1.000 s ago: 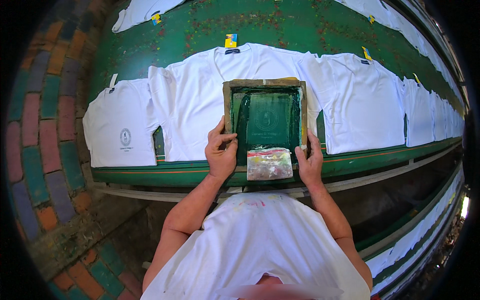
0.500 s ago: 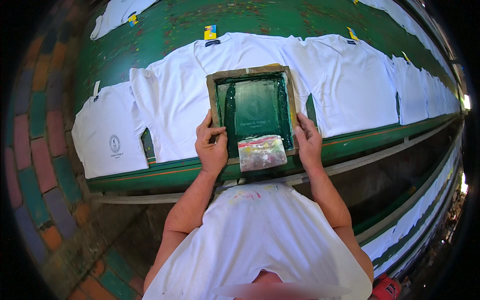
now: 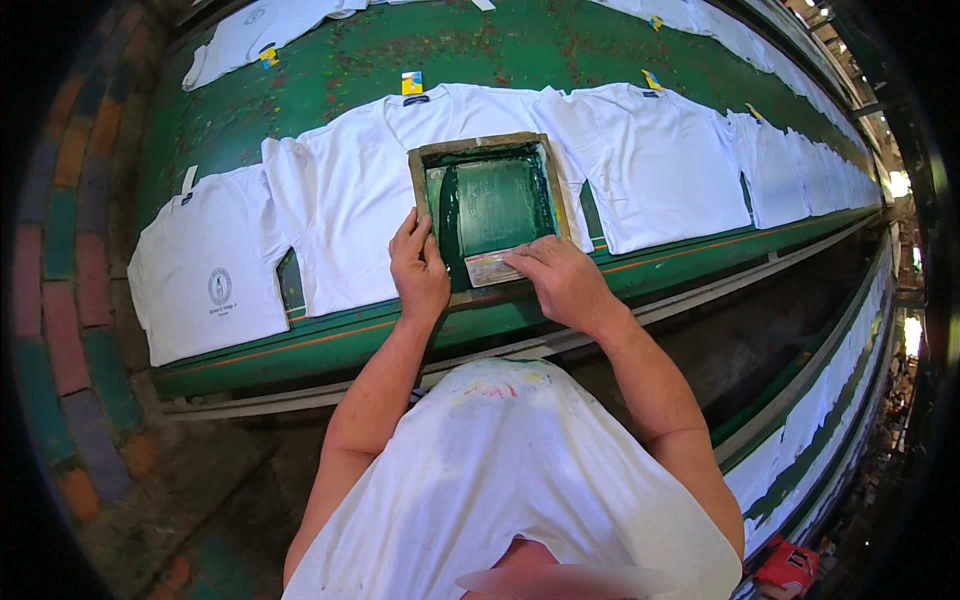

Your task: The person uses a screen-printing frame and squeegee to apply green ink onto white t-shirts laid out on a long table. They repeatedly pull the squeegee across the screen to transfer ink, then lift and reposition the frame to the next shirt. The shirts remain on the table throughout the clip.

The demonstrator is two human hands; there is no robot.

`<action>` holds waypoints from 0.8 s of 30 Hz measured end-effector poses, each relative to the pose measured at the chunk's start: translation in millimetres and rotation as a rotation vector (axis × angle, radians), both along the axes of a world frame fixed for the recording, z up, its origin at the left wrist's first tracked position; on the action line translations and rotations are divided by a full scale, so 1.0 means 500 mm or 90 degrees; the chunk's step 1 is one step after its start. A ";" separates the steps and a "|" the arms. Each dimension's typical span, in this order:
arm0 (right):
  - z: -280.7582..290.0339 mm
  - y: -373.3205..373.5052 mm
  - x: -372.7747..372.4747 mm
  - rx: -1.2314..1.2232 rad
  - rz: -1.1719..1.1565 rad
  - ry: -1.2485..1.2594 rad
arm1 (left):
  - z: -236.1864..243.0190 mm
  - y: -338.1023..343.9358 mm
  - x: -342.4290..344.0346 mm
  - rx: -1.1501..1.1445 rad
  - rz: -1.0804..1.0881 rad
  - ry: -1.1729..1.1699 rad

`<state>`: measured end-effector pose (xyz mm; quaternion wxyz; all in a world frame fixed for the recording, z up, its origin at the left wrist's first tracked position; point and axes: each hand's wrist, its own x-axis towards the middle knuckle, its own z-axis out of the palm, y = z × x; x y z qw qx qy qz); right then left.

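A wooden-framed printing screen [image 3: 418,172] with green mesh lies on a white T-shirt [image 3: 345,215] spread over the green table. My left hand [image 3: 418,275] is closed on the left side of its frame. Inside the screen, at the near end, stands a short paint-smeared squeegee [image 3: 486,269]. The fingers of my right hand [image 3: 568,283] grip the right part of that squeegee from above. Whatever lies under the screen is hidden. On the left, another white T-shirt [image 3: 180,255] bears a small dark round print with lettering below.
Further white shirts [image 3: 665,165] lie in a row to the right, with yellow-blue tags at some collars. More shirts line the far side of the green table [image 3: 350,52]. A rail [image 3: 290,402] runs along its near edge. Colored bricks [image 3: 65,340] pave the floor at left.
My right hand has left the frame's right side and taken hold of the squeegee, which now stands more upright. My left hand stays on the frame. The view has shifted slightly.
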<state>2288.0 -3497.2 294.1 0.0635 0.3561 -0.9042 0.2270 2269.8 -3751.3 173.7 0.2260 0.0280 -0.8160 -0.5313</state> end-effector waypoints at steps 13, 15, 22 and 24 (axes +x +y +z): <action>-0.019 0.012 -0.271 -0.001 0.049 -0.123 | 0.131 -0.056 -0.035 -0.468 -0.080 -0.173; -0.028 0.004 -0.307 -0.023 0.037 -0.078 | 0.166 -0.064 -0.057 -0.572 -0.116 -0.239; -0.060 0.016 -0.310 -0.054 0.108 0.048 | 0.230 -0.063 -0.105 -0.796 -0.225 -0.345; -0.070 0.024 -0.280 -0.061 0.134 0.103 | 0.234 -0.058 -0.110 -0.815 -0.226 -0.335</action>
